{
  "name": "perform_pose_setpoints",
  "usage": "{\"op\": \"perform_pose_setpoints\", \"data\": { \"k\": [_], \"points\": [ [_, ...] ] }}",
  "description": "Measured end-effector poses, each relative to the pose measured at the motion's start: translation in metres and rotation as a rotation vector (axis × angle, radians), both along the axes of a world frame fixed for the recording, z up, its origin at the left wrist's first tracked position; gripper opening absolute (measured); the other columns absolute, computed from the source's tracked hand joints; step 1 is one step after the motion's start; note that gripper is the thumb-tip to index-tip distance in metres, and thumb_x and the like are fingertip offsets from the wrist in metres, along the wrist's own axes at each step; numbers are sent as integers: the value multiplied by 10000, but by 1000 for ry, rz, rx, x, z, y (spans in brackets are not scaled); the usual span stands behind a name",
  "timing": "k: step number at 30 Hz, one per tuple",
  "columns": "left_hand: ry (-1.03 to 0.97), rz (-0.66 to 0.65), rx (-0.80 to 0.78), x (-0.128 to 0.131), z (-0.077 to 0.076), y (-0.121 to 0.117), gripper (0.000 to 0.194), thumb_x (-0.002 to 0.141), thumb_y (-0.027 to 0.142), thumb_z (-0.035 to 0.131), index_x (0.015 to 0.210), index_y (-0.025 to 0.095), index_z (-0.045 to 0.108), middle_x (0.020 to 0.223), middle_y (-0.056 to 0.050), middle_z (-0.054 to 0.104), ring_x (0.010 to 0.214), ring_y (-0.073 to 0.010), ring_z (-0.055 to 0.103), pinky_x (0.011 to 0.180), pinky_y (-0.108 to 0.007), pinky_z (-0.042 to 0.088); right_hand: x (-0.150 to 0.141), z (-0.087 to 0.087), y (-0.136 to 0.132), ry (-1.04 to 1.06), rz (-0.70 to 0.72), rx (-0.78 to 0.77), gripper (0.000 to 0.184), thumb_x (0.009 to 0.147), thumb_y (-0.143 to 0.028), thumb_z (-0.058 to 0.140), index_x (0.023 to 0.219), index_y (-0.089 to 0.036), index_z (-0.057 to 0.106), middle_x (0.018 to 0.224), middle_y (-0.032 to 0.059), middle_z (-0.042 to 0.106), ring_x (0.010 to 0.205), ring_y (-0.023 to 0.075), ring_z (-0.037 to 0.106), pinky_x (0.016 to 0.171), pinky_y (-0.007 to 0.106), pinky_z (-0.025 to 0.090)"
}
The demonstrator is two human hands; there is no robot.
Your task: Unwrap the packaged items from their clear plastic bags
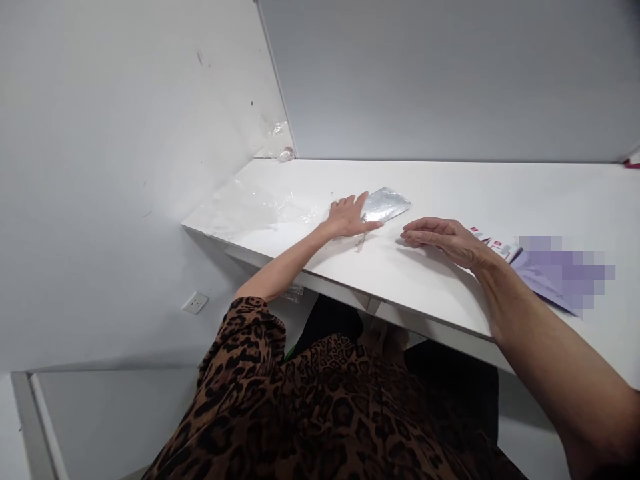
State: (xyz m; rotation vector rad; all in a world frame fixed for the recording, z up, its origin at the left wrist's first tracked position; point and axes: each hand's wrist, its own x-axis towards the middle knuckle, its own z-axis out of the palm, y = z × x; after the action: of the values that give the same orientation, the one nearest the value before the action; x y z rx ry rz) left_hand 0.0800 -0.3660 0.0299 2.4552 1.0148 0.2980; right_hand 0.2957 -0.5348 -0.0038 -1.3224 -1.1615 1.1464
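My left grip [345, 218] is spread flat, palm down, across the left end of a silver pouch [387, 204] that lies on the white table [400, 273], ahead of me. My right grip [445, 238] is loosely curved just beside the pouch, fingers side by side, nothing in it.

If I pushed sideways with my left palm, the slick pouch could skid on this smooth top, since only one end seems covered. Clear plastic film [265, 210] lies left of that palm and could catch on it and drag. My right forearm runs close past the purple packet [540, 273] and the white-and-red cards [500, 248]; a careless sweep could scatter them.

The pouch's long axis looks to run left to right, tilting slightly away from me; its free corner points right, its left end hidden.
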Motion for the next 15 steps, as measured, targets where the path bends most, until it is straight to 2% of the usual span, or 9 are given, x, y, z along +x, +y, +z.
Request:
{"op": "perform_pose_setpoints", "data": {
  "k": [2, 4, 8, 10, 13, 15],
  "points": [
    [25, 11, -9, 19, -9, -6, 1020, 744, 628, 813, 1593, 211, 430, 1624, -230, 487, 1553, -487, 340, 1285, -628, 146, 0, 2, -1, 1, -27, 2, 554, 658, -628, 958, 1018, -232, 814, 1070, 80, 802, 943, 217, 744, 920, 395, 605],
    [78, 51, 9, 30, -13, -8, 971, 794, 531, 780, 1614, 180, 395, 1573, -253, 517, 1515, -488, 381, 1263, -632, 186, -1, 3, 0, 10, -54, 1, 552, 645, -623, 964, 1001, -229, 814, 1053, 75, 803, 908, 197, 738, 888, 367, 606],
    [107, 130, 8, 34, -8, -3, 732, 905, 410, 643, 1565, 158, 450, 1460, -244, 602, 1435, -455, 481, 1219, -616, 290, -2, 1, 4, 41, -102, 7, 553, 623, -627, 969, 948, -211, 803, 992, 78, 802, 860, 177, 725, 804, 316, 595],
    [13, 160, -51, 31, -3, 1, 578, 955, 364, 575, 1497, 170, 522, 1386, -212, 659, 1396, -415, 540, 1219, -576, 322, -2, -1, 7, 63, -122, 17, 563, 604, -629, 975, 917, -199, 792, 955, 85, 795, 840, 180, 719, 757, 305, 588],
    [-239, 195, -159, 29, 3, 7, 402, 1006, 320, 507, 1367, 175, 606, 1251, -157, 720, 1317, -340, 613, 1202, -487, 387, -2, -6, 13, 94, -158, 44, 578, 580, -620, 988, 899, -186, 776, 934, 90, 779, 811, 176, 710, 698, 286, 574],
    [-459, 184, -318, 29, 5, 7, 311, 1024, 332, 498, 1261, 184, 635, 1176, -112, 734, 1248, -285, 651, 1158, -442, 451, -2, -9, 16, 123, -203, 66, 585, 571, -605, 996, 919, -195, 765, 957, 77, 767, 805, 172, 708, 676, 277, 574]
  ]
}}
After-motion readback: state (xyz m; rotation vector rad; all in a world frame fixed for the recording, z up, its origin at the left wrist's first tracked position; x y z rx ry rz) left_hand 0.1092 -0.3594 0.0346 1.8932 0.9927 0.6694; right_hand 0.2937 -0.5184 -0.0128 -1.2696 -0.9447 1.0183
